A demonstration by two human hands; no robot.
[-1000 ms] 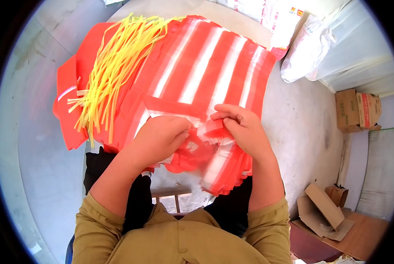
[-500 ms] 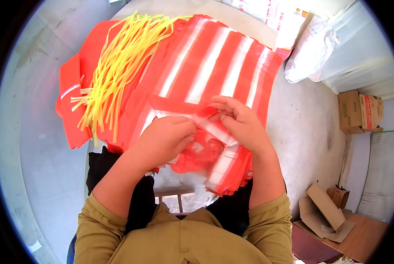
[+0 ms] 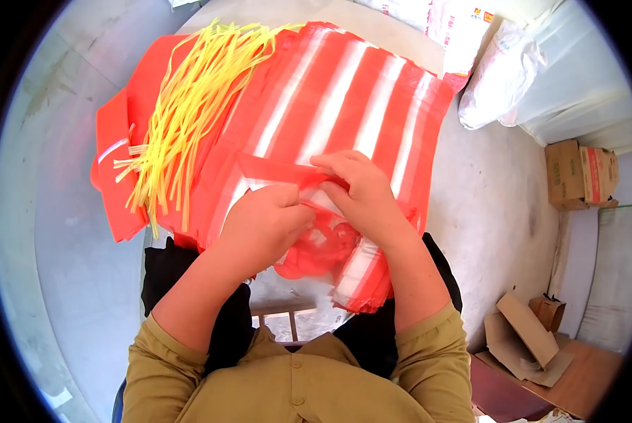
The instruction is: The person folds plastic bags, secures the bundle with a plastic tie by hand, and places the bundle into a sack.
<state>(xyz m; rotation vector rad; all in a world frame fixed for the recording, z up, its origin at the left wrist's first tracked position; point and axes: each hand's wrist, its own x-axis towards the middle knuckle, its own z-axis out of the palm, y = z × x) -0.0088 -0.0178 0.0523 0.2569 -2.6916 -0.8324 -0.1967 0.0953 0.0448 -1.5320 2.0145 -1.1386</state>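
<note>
A thick stack of red and white striped plastic sheets lies before me, its near edge hanging over my lap. My left hand is closed on the left side of a folded part at the near edge; its fingertips are partly hidden. Close beside it, my right hand pinches the same red plastic between thumb and fingers. Crumpled red film hangs below both hands. A bundle of yellow strips rests on the left part of the stack, over plain red material.
White printed sacks stand at the upper right. A cardboard box is by the right wall. An opened carton sits on a brown surface at the lower right. A wooden frame shows below, between my legs.
My right hand has moved left, nearer my left hand, drawing the red plastic with it. My left hand stays near the same spot.
</note>
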